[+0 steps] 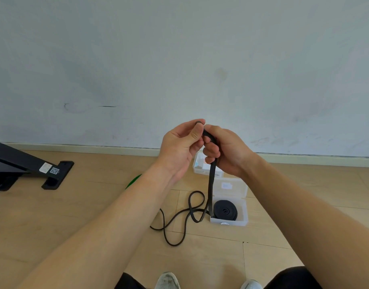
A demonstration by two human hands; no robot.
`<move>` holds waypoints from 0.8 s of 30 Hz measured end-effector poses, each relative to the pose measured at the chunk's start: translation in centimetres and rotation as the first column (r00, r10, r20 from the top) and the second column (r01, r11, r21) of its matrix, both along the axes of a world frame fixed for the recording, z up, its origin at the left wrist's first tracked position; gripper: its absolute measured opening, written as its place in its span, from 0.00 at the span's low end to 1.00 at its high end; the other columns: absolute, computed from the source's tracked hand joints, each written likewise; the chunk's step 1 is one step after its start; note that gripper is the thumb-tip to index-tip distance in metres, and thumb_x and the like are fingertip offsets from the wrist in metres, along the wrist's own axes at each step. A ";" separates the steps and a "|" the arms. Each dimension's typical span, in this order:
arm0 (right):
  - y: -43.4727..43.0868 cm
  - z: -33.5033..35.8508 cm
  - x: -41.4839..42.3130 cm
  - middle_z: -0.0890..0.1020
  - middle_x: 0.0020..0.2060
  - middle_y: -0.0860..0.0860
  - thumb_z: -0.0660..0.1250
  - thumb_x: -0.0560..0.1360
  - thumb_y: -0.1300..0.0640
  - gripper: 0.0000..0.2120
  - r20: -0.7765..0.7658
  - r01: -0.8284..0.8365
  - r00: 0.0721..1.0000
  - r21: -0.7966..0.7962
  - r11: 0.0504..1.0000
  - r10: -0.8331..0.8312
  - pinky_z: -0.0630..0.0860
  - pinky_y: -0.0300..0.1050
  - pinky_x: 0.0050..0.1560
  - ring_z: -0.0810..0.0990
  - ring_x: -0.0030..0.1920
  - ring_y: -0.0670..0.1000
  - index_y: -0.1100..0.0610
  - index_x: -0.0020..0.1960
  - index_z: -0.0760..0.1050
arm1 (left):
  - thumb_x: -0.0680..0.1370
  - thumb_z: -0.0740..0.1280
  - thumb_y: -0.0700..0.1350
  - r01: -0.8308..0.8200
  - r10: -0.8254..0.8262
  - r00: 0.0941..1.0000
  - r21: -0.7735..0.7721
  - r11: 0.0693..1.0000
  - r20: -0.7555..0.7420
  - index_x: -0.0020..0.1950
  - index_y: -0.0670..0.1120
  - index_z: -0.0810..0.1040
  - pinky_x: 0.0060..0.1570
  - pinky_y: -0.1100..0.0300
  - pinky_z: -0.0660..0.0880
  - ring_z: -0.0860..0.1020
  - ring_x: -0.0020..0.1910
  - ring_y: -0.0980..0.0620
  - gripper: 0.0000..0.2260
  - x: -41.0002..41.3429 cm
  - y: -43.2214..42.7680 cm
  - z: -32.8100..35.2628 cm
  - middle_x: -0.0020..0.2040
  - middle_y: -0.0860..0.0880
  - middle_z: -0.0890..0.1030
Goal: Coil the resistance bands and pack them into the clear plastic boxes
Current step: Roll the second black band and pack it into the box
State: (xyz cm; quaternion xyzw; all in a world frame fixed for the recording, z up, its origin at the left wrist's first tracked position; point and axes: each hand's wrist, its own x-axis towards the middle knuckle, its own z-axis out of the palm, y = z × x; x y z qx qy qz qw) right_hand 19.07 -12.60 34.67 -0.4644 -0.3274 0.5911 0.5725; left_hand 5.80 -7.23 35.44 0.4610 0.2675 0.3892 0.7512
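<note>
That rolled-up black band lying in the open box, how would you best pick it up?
Probably from above: the coiled band lies flat inside the clear box, whose walls block the sides. Pinch across its outer rim so the turns stay together.

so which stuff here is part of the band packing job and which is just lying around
Job: loose band, gripped by left hand and right hand; coiled band in open box; second box behind it.
Lying about: black stand; shoes. Green thing by the left arm: too hidden to tell.
</note>
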 end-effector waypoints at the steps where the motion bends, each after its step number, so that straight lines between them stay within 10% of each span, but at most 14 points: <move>1: 0.0 0.0 0.1 0.65 0.22 0.48 0.62 0.82 0.51 0.19 0.040 0.005 0.999 -0.018 1.000 -0.004 0.63 0.43 0.31 0.62 0.25 0.48 0.55 0.34 0.70 | 0.73 0.73 0.43 -0.028 0.035 0.996 0.081 0.996 -0.080 0.51 0.42 0.84 0.44 0.62 0.79 0.78 0.35 0.53 0.09 -0.1 0.2 -0.1 0.37 0.46 0.82; 9: -0.4 -1.3 1.6 0.76 0.31 0.51 0.67 0.81 0.51 0.14 0.351 -0.100 0.921 -0.205 0.974 0.168 0.67 0.39 0.30 0.68 0.28 0.47 0.62 0.46 0.81 | 0.73 0.77 0.43 0.247 0.274 0.754 0.643 0.725 -0.598 0.44 0.53 0.85 0.43 0.70 0.75 0.80 0.39 0.63 0.05 -1.9 2.0 -0.6 0.39 0.56 0.85; 16: -0.4 -1.5 2.5 0.81 0.38 0.57 0.67 0.79 0.57 0.12 0.232 -0.191 0.927 -0.387 0.902 0.296 0.69 0.36 0.29 0.71 0.31 0.46 0.65 0.55 0.81 | 0.78 0.73 0.48 0.739 0.385 0.408 0.547 0.394 -0.828 0.49 0.48 0.85 0.41 0.58 0.70 0.77 0.43 0.51 0.04 -1.3 2.1 0.0 0.40 0.53 0.76; 24: -0.5 -2.7 2.3 0.78 0.31 0.53 0.74 0.73 0.53 0.12 0.233 -0.229 0.913 -0.384 0.894 0.334 0.69 0.34 0.27 0.70 0.27 0.45 0.63 0.43 0.82 | 0.76 0.74 0.48 0.850 0.405 0.325 0.452 0.272 -0.855 0.49 0.50 0.84 0.34 0.64 0.64 0.74 0.40 0.54 0.04 -0.4 1.8 0.4 0.37 0.57 0.73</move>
